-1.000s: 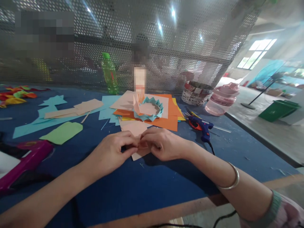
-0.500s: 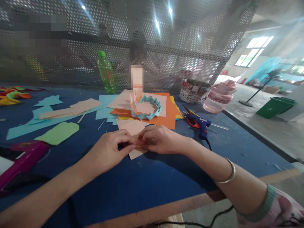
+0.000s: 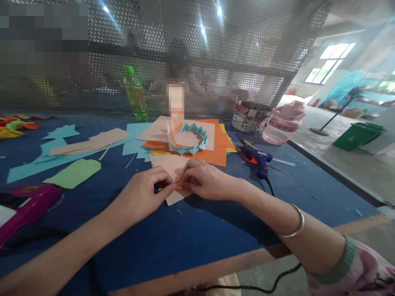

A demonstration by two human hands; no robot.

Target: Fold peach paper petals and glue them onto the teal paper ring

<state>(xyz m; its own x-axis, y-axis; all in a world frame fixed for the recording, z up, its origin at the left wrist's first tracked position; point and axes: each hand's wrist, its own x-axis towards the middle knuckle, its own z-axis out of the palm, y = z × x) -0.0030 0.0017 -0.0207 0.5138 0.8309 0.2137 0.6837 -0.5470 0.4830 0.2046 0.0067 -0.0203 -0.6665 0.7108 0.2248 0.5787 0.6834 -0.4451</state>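
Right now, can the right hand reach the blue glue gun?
Probably yes: the right hand is pinching the peach paper, but only blue tabletop separates it from the blue glue gun. It would likely need to let go first.

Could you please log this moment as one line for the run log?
left hand: pinching folded peach paper | right hand: pinching same paper | nearby: hot glue gun

There are one bare left hand (image 3: 140, 195), one bare right hand (image 3: 210, 183), one small folded peach paper piece (image 3: 182, 183) between them, and one silver metal bangle (image 3: 296, 222). Nearby are one teal zigzag paper ring (image 3: 191, 130), one blue-and-orange hot-glue gun (image 3: 254, 158), one green plastic bottle (image 3: 134, 94), one round woven paper basket (image 3: 250, 118) and one green plastic bin (image 3: 358, 137).
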